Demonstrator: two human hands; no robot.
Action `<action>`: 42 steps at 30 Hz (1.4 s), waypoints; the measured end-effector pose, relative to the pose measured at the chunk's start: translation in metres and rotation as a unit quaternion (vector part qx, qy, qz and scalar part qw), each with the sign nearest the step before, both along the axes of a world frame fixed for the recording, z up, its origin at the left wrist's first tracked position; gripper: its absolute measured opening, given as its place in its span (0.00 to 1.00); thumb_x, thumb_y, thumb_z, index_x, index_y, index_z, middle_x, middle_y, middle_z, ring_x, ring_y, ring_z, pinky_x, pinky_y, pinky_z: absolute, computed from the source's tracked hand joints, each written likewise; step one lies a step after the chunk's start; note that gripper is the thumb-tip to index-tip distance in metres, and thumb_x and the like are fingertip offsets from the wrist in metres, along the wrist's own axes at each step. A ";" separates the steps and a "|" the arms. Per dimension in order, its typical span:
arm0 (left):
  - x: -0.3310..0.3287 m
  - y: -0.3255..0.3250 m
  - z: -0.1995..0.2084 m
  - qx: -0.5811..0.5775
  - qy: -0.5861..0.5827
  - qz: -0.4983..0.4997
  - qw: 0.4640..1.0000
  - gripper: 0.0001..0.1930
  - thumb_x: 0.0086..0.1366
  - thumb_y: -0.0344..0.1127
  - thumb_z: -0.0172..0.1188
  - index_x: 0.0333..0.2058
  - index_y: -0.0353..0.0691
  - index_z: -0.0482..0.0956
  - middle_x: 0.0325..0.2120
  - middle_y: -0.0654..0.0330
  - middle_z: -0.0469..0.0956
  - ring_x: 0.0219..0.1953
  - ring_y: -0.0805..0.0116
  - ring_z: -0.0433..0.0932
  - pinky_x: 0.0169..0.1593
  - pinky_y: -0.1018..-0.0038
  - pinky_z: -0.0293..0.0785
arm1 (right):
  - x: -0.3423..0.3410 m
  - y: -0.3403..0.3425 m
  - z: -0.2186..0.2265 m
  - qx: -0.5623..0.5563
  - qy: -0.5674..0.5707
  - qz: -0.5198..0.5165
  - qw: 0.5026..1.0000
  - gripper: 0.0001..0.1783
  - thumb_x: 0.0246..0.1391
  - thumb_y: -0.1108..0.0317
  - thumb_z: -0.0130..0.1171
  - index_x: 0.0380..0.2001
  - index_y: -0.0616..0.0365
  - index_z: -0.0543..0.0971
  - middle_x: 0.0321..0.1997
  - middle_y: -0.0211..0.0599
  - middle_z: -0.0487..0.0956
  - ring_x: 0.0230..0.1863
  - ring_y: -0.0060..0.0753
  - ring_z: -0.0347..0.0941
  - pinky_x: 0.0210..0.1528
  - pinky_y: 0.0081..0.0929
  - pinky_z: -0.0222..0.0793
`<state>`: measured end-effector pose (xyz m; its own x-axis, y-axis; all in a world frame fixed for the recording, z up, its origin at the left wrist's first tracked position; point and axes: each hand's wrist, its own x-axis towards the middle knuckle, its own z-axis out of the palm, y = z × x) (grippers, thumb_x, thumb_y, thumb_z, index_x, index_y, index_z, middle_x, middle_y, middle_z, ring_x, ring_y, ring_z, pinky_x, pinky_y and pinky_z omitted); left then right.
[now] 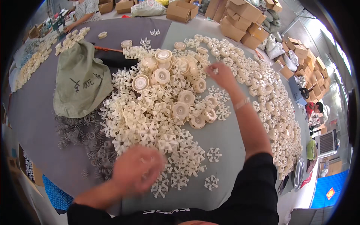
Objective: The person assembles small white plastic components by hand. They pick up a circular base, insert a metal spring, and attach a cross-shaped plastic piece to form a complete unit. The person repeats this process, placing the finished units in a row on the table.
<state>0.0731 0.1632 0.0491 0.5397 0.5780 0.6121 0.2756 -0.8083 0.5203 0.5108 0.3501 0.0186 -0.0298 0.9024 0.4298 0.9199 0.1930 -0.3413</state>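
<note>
A heap of cream spoked plastic pieces (146,112) covers the middle of the table, with round cream plastic housings (182,110) lying on it. My left hand (138,167), smeared by motion, is over the near end of the heap, beside dark coil springs (88,138). Whether it holds anything does not show. My right hand (223,77) reaches to the far right of the heap, its fingers pinched together; a small pale part shows at the fingertips, too small to name. Rows of round cream assemblies (270,108) lie just beyond it. Two loose spoked pieces (214,154) lie near me.
A green cloth sack (80,82) with dark markings lies left of the heap. At the far left, a person (86,13) stands by more cream parts and a small press (58,24). Cardboard boxes (240,18) are stacked beyond the table. Another person (315,108) is at the right.
</note>
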 end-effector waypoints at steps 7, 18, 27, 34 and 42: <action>-0.029 -0.036 -0.060 -0.010 -0.003 -0.017 1.000 0.19 0.51 0.28 0.75 0.44 0.45 0.89 0.44 0.62 0.84 0.42 0.61 0.83 0.44 0.70 0.81 | 0.063 0.210 -0.080 -0.013 -0.071 -0.176 0.982 0.32 0.55 0.43 0.71 0.59 0.47 0.84 0.49 0.57 0.87 0.54 0.54 0.84 0.60 0.46 0.77; -0.014 -0.030 -0.072 -0.008 -0.033 0.008 0.999 0.14 0.50 0.28 0.74 0.39 0.43 0.91 0.38 0.62 0.85 0.34 0.67 0.84 0.36 0.75 0.83 | 0.002 0.092 -0.050 -0.142 0.202 0.099 0.964 0.26 0.52 0.73 0.74 0.55 0.62 0.79 0.51 0.40 0.85 0.52 0.29 0.79 0.57 0.33 0.74; -0.007 -0.028 -0.088 -0.002 -0.087 0.002 0.996 0.14 0.53 0.28 0.74 0.40 0.42 0.90 0.37 0.59 0.85 0.32 0.63 0.85 0.36 0.71 0.82 | -0.096 -0.039 0.039 -0.058 -0.066 0.303 0.949 0.20 0.40 0.82 0.67 0.40 0.56 0.81 0.57 0.40 0.79 0.58 0.49 0.77 0.57 0.37 0.77; -0.010 -0.030 -0.091 -0.007 -0.109 -0.007 0.994 0.13 0.54 0.26 0.72 0.40 0.38 0.89 0.38 0.57 0.85 0.33 0.63 0.86 0.35 0.71 0.84 | -0.130 -0.016 0.097 -0.372 0.023 0.490 0.788 0.11 0.48 0.76 0.70 0.38 0.56 0.84 0.52 0.38 0.84 0.52 0.39 0.81 0.54 0.34 0.78; -0.009 -0.026 -0.089 -0.017 -0.114 -0.006 0.993 0.12 0.56 0.27 0.70 0.41 0.39 0.89 0.38 0.59 0.85 0.35 0.64 0.86 0.36 0.73 0.86 | -0.039 0.232 -0.033 0.001 -0.196 0.149 0.969 0.31 0.58 0.80 0.57 0.64 0.47 0.79 0.69 0.49 0.77 0.60 0.50 0.80 0.61 0.44 0.77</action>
